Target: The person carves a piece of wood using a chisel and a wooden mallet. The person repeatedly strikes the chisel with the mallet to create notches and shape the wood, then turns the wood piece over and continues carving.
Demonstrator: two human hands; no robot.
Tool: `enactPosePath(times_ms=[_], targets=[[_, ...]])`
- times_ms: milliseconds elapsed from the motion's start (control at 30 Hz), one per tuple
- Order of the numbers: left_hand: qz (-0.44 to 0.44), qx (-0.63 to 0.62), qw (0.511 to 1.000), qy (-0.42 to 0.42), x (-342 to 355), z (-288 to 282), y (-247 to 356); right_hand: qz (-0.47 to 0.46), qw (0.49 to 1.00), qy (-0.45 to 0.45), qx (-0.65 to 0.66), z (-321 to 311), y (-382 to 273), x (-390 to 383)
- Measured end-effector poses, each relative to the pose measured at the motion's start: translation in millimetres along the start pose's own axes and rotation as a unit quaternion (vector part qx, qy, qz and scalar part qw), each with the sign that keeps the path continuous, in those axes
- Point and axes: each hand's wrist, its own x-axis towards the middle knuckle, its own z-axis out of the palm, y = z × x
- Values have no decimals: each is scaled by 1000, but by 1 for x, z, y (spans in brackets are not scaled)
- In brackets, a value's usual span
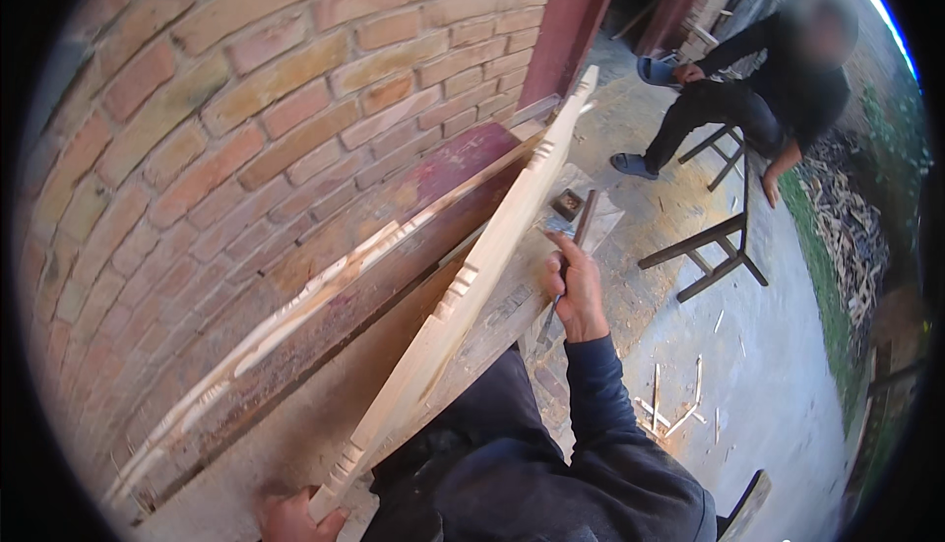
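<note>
A long pale wooden piece [425,347], carved with grooves in several places along its edge, slants from near my body to the far end of the workbench. At lower left, my left hand [295,517] is closed around its near end, thumb against the wood. My right hand [579,291] is to the right of the piece, above the bench, with fingers curled around a slim dark tool [548,321] whose kind I cannot make out. Just beyond this hand lie a narrow brown bar [587,215] and a small dark square box [568,204].
A worn plank bench [497,330] lies under the piece. Another carved strip [295,311] rests along the brick wall [295,79]. At right, a person [773,84] sits on a wooden bench [745,222]. Wood offcuts [674,414] lie on the concrete floor.
</note>
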Motion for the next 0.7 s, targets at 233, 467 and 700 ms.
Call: enactPosePath(times_ms=[233,467,700], targets=[[-56,-32,998,9,-20,18,-22,20,997,-68,-38,19,2,-29],[-85,-93,992,9,-20,-4,-14,-40,990,-71,-111,34,-24,-26],[-89,36,994,43,-20,-7,-20,-109,975,-90,-172,45,-56,1]])
